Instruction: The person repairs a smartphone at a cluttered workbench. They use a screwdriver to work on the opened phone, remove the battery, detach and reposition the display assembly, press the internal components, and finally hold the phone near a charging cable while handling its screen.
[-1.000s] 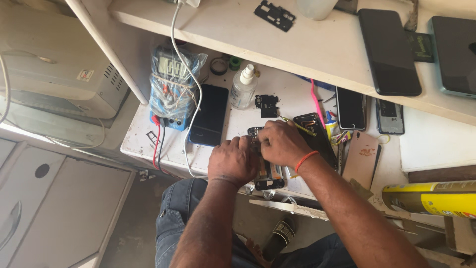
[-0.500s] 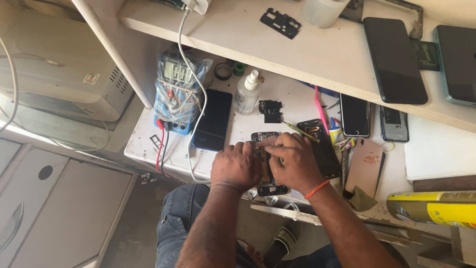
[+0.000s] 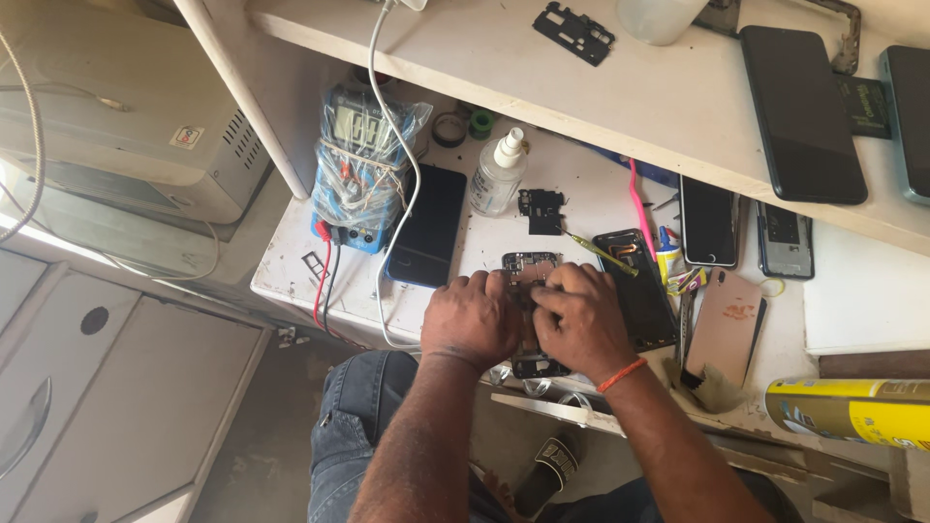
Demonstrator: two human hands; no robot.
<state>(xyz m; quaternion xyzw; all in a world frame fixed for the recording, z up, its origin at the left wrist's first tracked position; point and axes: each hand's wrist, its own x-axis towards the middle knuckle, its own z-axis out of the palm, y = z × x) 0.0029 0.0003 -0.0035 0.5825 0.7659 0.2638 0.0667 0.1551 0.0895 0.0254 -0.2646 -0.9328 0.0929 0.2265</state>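
I see both hands meeting over an opened phone at the desk's front edge: left hand curled over its left side, right hand pinching at its middle. It looks light, rigid and fragile; I'd grip the frame edges, not the exposed board.

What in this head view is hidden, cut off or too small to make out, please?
- Opened phone: mostly covered by the left hand and right hand, so the grip is unclear.
- Yellow can: cut off by the right edge.
- Multimeter: wrapped in plastic, its screen too small to read.
- Teal-edged phone on the shelf: cut by the right edge.
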